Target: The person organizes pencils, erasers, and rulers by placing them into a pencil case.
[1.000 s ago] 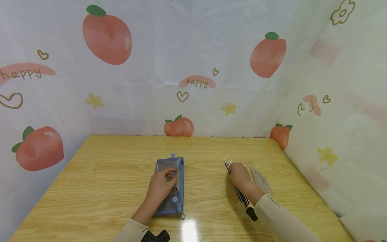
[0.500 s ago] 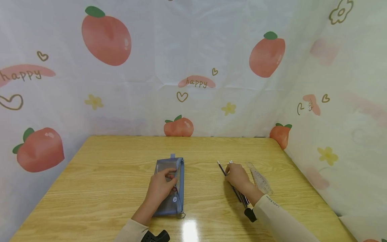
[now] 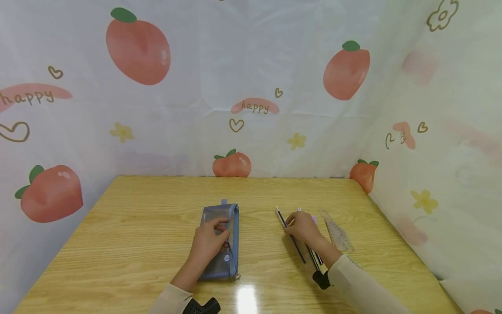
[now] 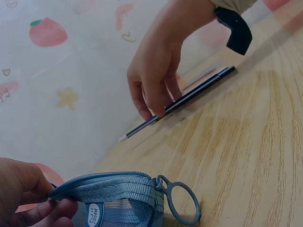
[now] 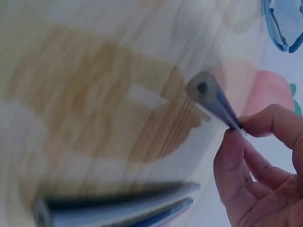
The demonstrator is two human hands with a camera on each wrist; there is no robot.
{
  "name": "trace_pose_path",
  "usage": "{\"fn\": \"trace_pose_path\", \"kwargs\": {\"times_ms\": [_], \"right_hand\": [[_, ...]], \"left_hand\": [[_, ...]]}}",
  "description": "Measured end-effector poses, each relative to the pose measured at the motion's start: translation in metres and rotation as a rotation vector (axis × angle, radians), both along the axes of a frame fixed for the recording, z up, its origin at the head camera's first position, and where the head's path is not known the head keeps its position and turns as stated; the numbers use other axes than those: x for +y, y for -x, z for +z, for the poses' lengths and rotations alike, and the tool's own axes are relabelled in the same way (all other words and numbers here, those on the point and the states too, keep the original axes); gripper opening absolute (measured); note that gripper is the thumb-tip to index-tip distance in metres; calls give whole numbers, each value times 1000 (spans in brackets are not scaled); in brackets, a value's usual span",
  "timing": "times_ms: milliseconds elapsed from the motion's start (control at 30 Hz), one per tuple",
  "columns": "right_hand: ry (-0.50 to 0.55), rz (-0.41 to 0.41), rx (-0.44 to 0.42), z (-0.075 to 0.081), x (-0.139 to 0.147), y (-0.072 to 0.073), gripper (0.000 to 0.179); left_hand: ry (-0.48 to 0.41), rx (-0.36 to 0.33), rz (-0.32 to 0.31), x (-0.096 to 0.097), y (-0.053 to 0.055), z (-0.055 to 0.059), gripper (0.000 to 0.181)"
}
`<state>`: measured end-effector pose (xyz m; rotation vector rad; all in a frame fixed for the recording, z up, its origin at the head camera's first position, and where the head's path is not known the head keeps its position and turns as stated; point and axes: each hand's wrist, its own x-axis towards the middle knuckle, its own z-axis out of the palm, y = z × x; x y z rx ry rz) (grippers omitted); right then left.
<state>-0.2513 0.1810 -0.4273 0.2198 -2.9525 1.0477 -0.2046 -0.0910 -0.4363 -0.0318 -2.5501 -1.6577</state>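
Observation:
A blue mesh zip pencil case (image 3: 215, 270) lies on the table, its zipped side gaping. My left hand (image 3: 209, 240) pinches the edge of its opening between thumb and fingers. To the right, my right hand (image 3: 303, 226) pinches a dark blue pencil (image 3: 298, 250) between thumb and fingertip. The pencil's white-tipped end points away, and its flat, unsharpened end with a dark core faces the camera in the right wrist view. More dark pencils (image 5: 118, 208) lie below this hand, partly hidden by it.
A clear triangular ruler (image 3: 339, 235) lies to the right of the right hand. Something purple (image 3: 314, 220) shows just behind that hand. A ring pull (image 4: 195, 203) hangs from the case's zip. Patterned sheeting (image 3: 180, 144) borders the wooden table (image 3: 149, 218).
My right hand has drawn one pencil leftward, apart from the other pencils. The purple thing behind it has come into view. The left hand and pencil case have stayed in place.

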Motion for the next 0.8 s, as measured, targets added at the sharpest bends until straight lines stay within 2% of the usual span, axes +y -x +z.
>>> {"fn": "trace_pose_path", "kwargs": {"times_ms": [133,400,800], "right_hand": [[83,-1,-79,-1,-8,-1,17],[393,37,-273,-6,-24,0,26],[643,127,-394,-15,-54,-1,32]], "left_hand": [[8,1,4,0,0,1,36],[14,4,6,0,1,0,36],[1,6,-10,3,1,-1,35]]}}
